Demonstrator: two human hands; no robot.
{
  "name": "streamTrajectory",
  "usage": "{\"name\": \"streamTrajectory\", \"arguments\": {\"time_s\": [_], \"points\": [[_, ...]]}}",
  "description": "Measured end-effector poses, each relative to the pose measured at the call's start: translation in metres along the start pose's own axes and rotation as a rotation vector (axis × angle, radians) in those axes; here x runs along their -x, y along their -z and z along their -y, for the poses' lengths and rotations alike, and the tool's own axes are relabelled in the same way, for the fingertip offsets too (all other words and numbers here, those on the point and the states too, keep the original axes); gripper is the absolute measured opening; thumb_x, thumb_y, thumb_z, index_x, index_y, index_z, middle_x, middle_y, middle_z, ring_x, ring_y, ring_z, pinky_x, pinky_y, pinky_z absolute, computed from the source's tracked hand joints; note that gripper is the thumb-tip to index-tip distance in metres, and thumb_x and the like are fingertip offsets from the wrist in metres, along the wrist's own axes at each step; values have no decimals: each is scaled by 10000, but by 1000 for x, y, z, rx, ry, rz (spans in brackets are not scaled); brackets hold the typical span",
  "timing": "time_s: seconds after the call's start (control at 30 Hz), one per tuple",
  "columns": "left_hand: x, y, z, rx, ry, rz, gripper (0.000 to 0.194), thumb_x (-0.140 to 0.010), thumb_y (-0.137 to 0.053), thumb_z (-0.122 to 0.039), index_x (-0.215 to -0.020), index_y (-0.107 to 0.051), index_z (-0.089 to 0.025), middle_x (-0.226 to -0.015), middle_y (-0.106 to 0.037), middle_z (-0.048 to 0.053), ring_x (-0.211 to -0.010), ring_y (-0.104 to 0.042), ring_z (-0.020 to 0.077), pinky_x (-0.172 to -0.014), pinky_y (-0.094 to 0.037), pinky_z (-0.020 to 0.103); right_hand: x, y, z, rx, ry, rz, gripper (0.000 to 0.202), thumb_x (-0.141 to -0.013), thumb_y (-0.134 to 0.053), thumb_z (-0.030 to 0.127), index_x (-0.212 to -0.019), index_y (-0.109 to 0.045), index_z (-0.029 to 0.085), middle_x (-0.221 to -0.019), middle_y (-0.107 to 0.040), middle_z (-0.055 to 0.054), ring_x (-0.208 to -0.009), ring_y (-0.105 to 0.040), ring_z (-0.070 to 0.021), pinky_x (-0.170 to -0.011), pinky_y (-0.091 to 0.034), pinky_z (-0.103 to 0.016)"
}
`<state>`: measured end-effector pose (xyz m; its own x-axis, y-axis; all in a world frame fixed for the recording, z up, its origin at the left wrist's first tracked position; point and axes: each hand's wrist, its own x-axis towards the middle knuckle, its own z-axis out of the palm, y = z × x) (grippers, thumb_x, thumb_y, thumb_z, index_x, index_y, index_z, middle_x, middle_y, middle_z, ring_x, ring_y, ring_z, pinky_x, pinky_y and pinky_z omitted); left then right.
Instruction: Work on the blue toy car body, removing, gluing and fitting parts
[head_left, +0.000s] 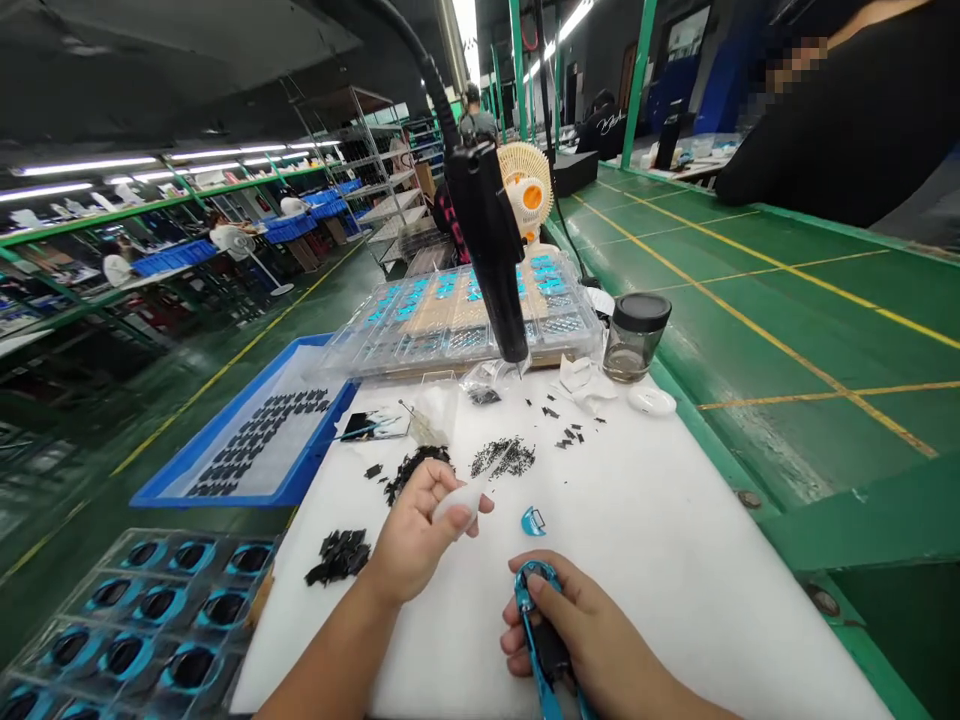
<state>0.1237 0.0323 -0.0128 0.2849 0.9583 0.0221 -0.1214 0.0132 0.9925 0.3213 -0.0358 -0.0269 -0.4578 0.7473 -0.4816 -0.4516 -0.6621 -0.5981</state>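
My left hand (pixel 420 530) is closed on a small whitish translucent piece (pixel 459 506), thin and rounded, whose kind I cannot make out. Lower down, my right hand (pixel 577 610) grips a blue and black plastic housing (pixel 551 645), with the thumb pressed on its rounded end. A small blue plastic part (pixel 533 521) lies on the white tabletop (pixel 637 540) just beyond the right hand. Behind my left hand is a heap of black parts (pixel 417 468), partly hidden by it. Tiny black screws or similar bits (pixel 504 457) are spread farther back.
An electric screwdriver (pixel 491 250) hangs point down over the table. Behind it stands a clear compartment tray (pixel 450 335) with blue parts. Left are a blue tray (pixel 300 500), another pile of black pieces (pixel 339 556) and a tray of blue rings (pixel 124 655). A lidded jar (pixel 634 345) stands back right.
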Motion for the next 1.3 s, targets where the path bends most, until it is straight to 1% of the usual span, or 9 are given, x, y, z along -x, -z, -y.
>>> {"name": "streamTrajectory", "arguments": {"time_s": [0.1,0.2,0.3,0.37,0.5,0.63,0.83,1.03,1.3], "points": [[-2,0,2,132,-149,-102,348,-773,-751,-384,-900,-490,-191,-772,-629,-7,-666,-595,97,-596,-438,189,2,-1,1,44,-10,-21,286,-927,-517,433,-1081,-533,192,-799,-647,-27,-726,-624,-169,-728,-487,-362],[-1,-5,6,177,-306,-137,369,-707,-798,-411,-884,-569,-182,-712,-580,-18,-638,-551,91,-587,-430,196,2,-1,0,56,-28,-17,287,-935,-503,429,-1098,-535,195,-817,-643,-27,-746,-622,-172,-749,-494,-375],[3,-12,14,106,-384,-166,404,-674,-803,-460,-893,-622,-173,-735,-584,3,-639,-528,101,-574,-412,216,0,0,-1,67,-51,-17,281,-931,-514,420,-1105,-532,200,-836,-644,-27,-759,-626,-173,-757,-495,-374],[6,-15,19,9,-453,-173,416,-709,-753,-511,-910,-637,-166,-743,-589,17,-643,-526,111,-573,-403,232,0,0,0,78,-52,-8,265,-930,-516,412,-1085,-538,199,-838,-642,-26,-755,-627,-171,-749,-493,-364],[13,-19,24,-180,-634,-90,418,-816,-631,-544,-962,-632,-151,-730,-587,28,-631,-531,125,-574,-413,263,0,-2,2,126,-66,-18,261,-930,-508,429,-1024,-552,189,-845,-644,-31,-746,-625,-166,-731,-491,-353],[16,-18,24,-349,-768,21,424,-839,-627,-509,-1027,-618,-129,-755,-604,46,-645,-558,138,-592,-437,290,-1,-1,2,124,-74,-20,262,-931,-507,417,-1055,-546,189,-818,-645,-22,-711,-622,-156,-688,-475,-328],[17,-18,18,-512,-840,110,432,-860,-615,-490,-1081,-591,-121,-731,-613,49,-634,-568,139,-566,-432,287,0,0,1,133,-57,-21,263,-927,-514,409,-1070,-553,192,-805,-653,-21,-726,-620,-168,-702,-484,-343],[15,-24,10,-586,-888,138,428,-869,-595,-497,-1074,-581,-121,-709,-603,39,-593,-559,129,-539,-423,278,1,0,0,145,-72,-71,292,-916,-525,432,-1119,-548,224,-845,-681,-34,-817,-641,-204,-753,-510,-379],[14,-25,7,-619,-882,157,430,-869,-583,-509,-1059,-577,-123,-706,-607,43,-591,-551,134,-540,-416,277,3,-1,4,208,-111,-107,326,-908,-520,454,-1147,-550,235,-811,-706,-42,-799,-645,-204,-725,-509,-360]]}}
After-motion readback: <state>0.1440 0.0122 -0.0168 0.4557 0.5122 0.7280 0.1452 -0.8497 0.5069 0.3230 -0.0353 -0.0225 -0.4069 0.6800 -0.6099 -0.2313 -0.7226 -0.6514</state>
